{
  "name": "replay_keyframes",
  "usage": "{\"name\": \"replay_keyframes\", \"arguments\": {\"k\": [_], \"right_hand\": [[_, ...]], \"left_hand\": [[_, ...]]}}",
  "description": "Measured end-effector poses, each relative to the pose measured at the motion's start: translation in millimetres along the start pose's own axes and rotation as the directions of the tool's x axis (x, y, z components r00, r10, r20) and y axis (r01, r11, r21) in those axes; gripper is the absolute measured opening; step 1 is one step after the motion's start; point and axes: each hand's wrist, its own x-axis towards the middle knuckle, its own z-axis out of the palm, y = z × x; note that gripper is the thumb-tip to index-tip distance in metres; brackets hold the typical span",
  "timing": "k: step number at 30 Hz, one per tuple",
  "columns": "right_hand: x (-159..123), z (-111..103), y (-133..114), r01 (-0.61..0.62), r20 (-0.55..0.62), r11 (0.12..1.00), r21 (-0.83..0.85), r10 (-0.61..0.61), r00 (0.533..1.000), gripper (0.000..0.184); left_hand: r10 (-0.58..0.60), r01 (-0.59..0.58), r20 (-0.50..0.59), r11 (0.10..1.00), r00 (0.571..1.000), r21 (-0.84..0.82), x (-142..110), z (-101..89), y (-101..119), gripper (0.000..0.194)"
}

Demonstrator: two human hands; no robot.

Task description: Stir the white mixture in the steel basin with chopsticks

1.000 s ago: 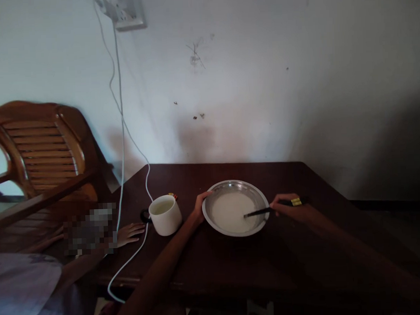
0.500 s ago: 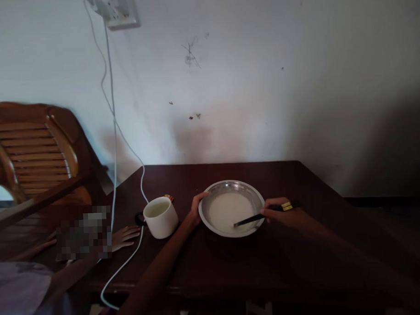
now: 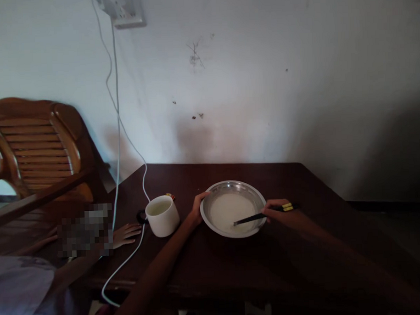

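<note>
On the dark table, a round stainless steel bowl (image 3: 211,228) holds a whitish, milky mixture (image 3: 230,209). My left hand (image 3: 197,208) grips the bowl's left rim, its thumb and fingers closed around the edge. Black chopsticks (image 3: 250,218) with gold bands at the upper end are pinched in my right hand (image 3: 278,211). They slant over the right rim, and their tips dip into the mixture near the middle of the bowl. To the left of my left forearm stands a white mug (image 3: 164,222) with a dark handle and pale liquid inside.
Another person's hand (image 3: 125,235) lies on the table left of the mug. A white cable (image 3: 117,156) hangs from a wall socket (image 3: 127,15) and runs across the table. A small red and yellow wrapper (image 3: 170,195) sits behind the mug. A wooden chair (image 3: 40,145) stands at left.
The chopstick tips have moved left and slightly nearer through the mixture, my right hand following. My left hand keeps its hold on the rim. The view shifted a little and back.
</note>
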Motion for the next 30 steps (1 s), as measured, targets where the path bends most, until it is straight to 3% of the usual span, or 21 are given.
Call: {"name": "replay_keyframes", "arguments": {"k": [4, 7, 11, 15, 18, 20, 23, 26, 28, 30], "right_hand": [[32, 21, -13, 0.062, -0.036, 0.998, -0.023, -0.063, 0.997, 0.027], [40, 0, -5, 0.052, -0.118, 0.997, -0.054, -0.058, 0.991, 0.028], [15, -26, 8, 0.008, -0.113, 0.999, -0.053, -0.014, 0.994, 0.031], [11, 1, -2, -0.019, -0.014, 0.999, 0.041, 0.019, 1.000, 0.032], [32, 20, -11, -0.019, -0.053, 0.999, 0.051, 0.022, 0.998, 0.033], [42, 15, -9, -0.019, -0.122, 0.999, 0.035, 0.023, 0.992, 0.032], [35, -11, 1, -0.012, -0.182, 1.000, 0.015, 0.015, 0.983, 0.032], [15, -25, 3, -0.049, -0.104, 0.999, 0.002, 0.049, 0.993, 0.035], [9, -19, -2, -0.059, -0.025, 0.998, 0.020, 0.059, 0.998, 0.036], [14, -7, -7, -0.029, -0.019, 0.998, 0.050, 0.030, 0.999, 0.037]], "left_hand": [[0.015, -0.015, 0.009, 1.000, 1.000, 0.026, 0, -0.5, 0, 0.022], [0.021, -0.021, 0.020, 0.999, 1.000, 0.035, -1, -1.2, -1, 0.024], [0.046, -0.046, -0.004, 0.999, 0.999, 0.023, 1, -2.4, -3, 0.025], [0.021, -0.021, 0.013, 1.000, 1.000, 0.009, 3, -3.0, -2, 0.024], [0.016, -0.017, 0.030, 1.000, 0.999, 0.008, 1, -2.5, -1, 0.025], [0.016, -0.016, 0.039, 1.000, 0.999, 0.010, 0, -1.7, -1, 0.026], [0.026, -0.026, 0.041, 1.000, 0.999, 0.000, -1, -0.5, -2, 0.027], [0.031, -0.031, 0.027, 1.000, 0.999, -0.005, 0, -0.2, -1, 0.025], [0.019, -0.019, 0.023, 1.000, 1.000, -0.005, 1, -0.8, 0, 0.024], [0.013, -0.013, 0.024, 1.000, 1.000, -0.006, 2, -2.0, -1, 0.024]]}}
